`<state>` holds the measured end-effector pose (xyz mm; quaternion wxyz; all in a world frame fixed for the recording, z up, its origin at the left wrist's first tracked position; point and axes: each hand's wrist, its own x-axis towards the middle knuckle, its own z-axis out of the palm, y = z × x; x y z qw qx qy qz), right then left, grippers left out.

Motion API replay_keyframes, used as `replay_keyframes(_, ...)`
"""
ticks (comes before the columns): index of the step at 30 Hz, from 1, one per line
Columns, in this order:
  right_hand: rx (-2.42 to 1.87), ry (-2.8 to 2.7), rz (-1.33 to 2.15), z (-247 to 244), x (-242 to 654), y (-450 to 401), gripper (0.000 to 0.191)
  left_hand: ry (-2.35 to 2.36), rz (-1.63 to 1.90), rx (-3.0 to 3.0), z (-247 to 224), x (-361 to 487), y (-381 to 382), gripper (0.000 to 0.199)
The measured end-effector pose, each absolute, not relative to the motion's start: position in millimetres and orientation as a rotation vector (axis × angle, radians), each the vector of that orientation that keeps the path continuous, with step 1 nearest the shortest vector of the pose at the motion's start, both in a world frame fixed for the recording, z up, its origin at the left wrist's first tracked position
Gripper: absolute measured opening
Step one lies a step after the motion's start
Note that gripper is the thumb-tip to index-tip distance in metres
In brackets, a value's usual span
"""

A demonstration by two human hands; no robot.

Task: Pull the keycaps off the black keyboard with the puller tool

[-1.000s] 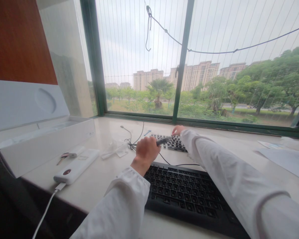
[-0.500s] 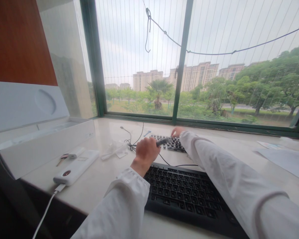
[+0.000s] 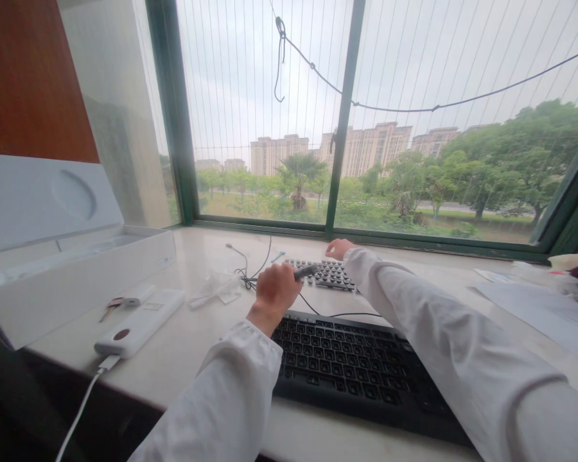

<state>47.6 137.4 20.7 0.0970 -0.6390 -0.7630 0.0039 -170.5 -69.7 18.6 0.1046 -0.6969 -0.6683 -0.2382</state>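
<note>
My left hand point(image 3: 276, 286) is closed around a dark handheld tool point(image 3: 306, 272), whose tip points right over rows of loose keycaps point(image 3: 336, 276). Just beyond those rows, near the window sill, is my right hand point(image 3: 339, 248), its fingers bent together; whatever they hold, if anything, is too small to make out. A black keyboard base point(image 3: 351, 359) with its keycaps off lies nearest me, partly under my right sleeve. Its black cable point(image 3: 349, 314) runs behind it.
An open white box point(image 3: 77, 276) stands at the left. Near it are a white power bank point(image 3: 142, 321) with a cable, keys point(image 3: 112, 308), clear plastic wrapping point(image 3: 216, 289) and a coiled black cable point(image 3: 247, 277). Papers point(image 3: 539, 308) lie at the right.
The view has shifted slightly to the right. My right hand has moved a little away from the keycaps toward the window. My left hand still grips the dark tool.
</note>
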Motion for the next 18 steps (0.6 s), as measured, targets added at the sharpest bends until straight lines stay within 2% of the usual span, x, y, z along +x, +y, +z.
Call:
replay_keyframes(5,-1.826,-2.302,-0.066,39.3,37.8,79.8,0.03,-2.035,-0.715,-2.03,25.1,-169.0,-75.5,0.031)
replay_keyframes(10,-1.622,-2.483,-0.353,44.5,24.0,-14.8,0.027,-2.005,-0.785,-2.026,30.7,-167.5,-81.8,0.032)
replay_keyframes(14,-1.544,-2.546,-0.331,37.8,15.7,-83.8,0.032,-1.966,-0.825,-2.047,30.9,-167.7,-83.1,0.032)
replay_keyframes(18,-1.585,-2.493,-0.254,23.7,10.5,-117.7,0.032,-1.937,-0.857,-2.055,28.6,-169.2,-81.4,0.033)
